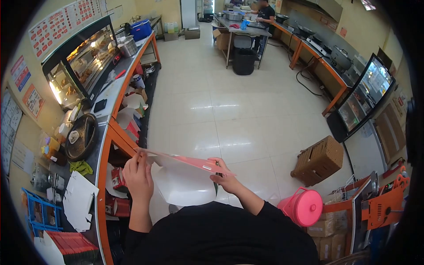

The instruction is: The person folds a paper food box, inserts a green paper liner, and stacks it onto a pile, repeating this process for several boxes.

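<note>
A thin cardboard sheet [183, 179], white on the near face and red along its upper edge, is held up in front of my body. My left hand [138, 174] grips its left end near the top corner, fingers pressed together. At the right end my right hand [224, 176] pinches the red edge. The sheet bends between the hands. To the left, a flat white cardboard piece [79, 201] lies on the counter, with a stack of red and white folded boxes [70, 247] nearer to me.
Left counter [102, 119] holds a lit food warmer [88, 62] and a round dark tray [81, 137]. On the right stand a brown crate [318, 161], a pink lidded bucket [302, 207] and a glass-door fridge [364, 97]. A person [266, 15] works at the far table [243, 28].
</note>
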`<action>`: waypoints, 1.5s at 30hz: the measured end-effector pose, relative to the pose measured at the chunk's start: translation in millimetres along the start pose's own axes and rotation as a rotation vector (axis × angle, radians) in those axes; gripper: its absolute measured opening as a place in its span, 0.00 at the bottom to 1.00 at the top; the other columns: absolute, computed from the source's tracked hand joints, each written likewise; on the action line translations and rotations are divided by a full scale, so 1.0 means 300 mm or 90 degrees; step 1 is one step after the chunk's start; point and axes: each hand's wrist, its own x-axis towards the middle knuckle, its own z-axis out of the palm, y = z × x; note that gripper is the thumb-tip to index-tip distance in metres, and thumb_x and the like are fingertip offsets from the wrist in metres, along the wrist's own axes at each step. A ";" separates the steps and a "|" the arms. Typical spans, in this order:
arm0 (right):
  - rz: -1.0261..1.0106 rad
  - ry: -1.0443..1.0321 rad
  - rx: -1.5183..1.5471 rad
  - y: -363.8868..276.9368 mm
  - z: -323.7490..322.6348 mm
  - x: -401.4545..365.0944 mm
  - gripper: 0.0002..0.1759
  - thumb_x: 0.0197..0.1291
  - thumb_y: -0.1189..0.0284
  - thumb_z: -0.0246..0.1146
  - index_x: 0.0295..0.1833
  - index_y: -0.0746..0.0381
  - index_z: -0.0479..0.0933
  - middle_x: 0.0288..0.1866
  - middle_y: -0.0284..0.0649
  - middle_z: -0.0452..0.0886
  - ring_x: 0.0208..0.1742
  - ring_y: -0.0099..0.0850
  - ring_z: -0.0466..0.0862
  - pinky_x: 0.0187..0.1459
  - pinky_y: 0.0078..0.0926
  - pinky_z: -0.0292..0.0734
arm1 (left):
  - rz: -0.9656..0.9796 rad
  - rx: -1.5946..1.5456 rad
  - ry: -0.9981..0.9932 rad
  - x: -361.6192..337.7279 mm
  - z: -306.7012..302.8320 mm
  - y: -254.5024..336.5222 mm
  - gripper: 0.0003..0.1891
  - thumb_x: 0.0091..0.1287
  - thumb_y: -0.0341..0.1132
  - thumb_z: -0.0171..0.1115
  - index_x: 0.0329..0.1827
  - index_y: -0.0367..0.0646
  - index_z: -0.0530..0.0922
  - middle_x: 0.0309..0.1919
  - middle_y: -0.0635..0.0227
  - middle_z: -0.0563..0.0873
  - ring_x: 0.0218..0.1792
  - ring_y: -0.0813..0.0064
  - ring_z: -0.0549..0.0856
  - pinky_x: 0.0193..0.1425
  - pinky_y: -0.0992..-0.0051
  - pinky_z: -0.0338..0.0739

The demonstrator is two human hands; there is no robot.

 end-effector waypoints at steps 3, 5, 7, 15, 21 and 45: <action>-0.055 -0.009 0.040 -0.013 0.002 -0.003 0.33 0.65 0.69 0.61 0.72 0.58 0.56 0.55 0.39 0.72 0.54 0.28 0.74 0.55 0.27 0.71 | -0.083 0.009 -0.046 -0.058 0.026 -0.036 0.11 0.64 0.28 0.62 0.48 0.38 0.77 0.43 0.57 0.83 0.45 0.51 0.82 0.49 0.61 0.73; -0.021 0.008 0.095 -0.012 0.032 -0.009 0.33 0.63 0.70 0.60 0.71 0.58 0.57 0.56 0.39 0.70 0.55 0.28 0.73 0.57 0.28 0.69 | -0.167 -0.038 -0.087 -0.110 0.058 -0.041 0.08 0.66 0.29 0.61 0.46 0.38 0.76 0.39 0.56 0.83 0.41 0.50 0.82 0.45 0.61 0.75; -0.079 0.023 0.056 0.034 0.053 -0.002 0.33 0.61 0.72 0.60 0.71 0.59 0.57 0.57 0.39 0.70 0.56 0.28 0.71 0.59 0.28 0.67 | -0.263 -0.111 -0.147 -0.149 0.075 -0.020 0.06 0.68 0.29 0.60 0.43 0.37 0.75 0.34 0.54 0.83 0.36 0.48 0.83 0.40 0.61 0.76; -0.040 0.031 0.150 0.041 0.065 -0.009 0.31 0.60 0.73 0.58 0.69 0.59 0.60 0.53 0.38 0.69 0.54 0.26 0.70 0.58 0.26 0.66 | -0.446 -0.469 -0.141 -0.230 0.103 0.053 0.05 0.70 0.28 0.59 0.40 0.35 0.74 0.29 0.52 0.85 0.28 0.55 0.85 0.33 0.64 0.78; 0.094 0.058 0.148 0.154 0.058 -0.001 0.26 0.63 0.70 0.59 0.65 0.60 0.62 0.40 0.33 0.68 0.42 0.22 0.69 0.44 0.23 0.67 | -0.349 -0.288 -0.259 -0.337 0.146 0.045 0.07 0.66 0.31 0.64 0.38 0.36 0.77 0.24 0.56 0.86 0.26 0.61 0.87 0.32 0.67 0.79; -0.080 -0.504 0.041 -0.099 0.242 0.250 0.84 0.34 0.35 0.77 0.79 0.57 0.23 0.80 0.58 0.37 0.82 0.47 0.41 0.77 0.42 0.41 | -0.581 -0.819 -0.040 -0.410 -0.006 -0.171 0.67 0.49 0.66 0.72 0.79 0.46 0.35 0.74 0.50 0.56 0.74 0.56 0.60 0.75 0.58 0.57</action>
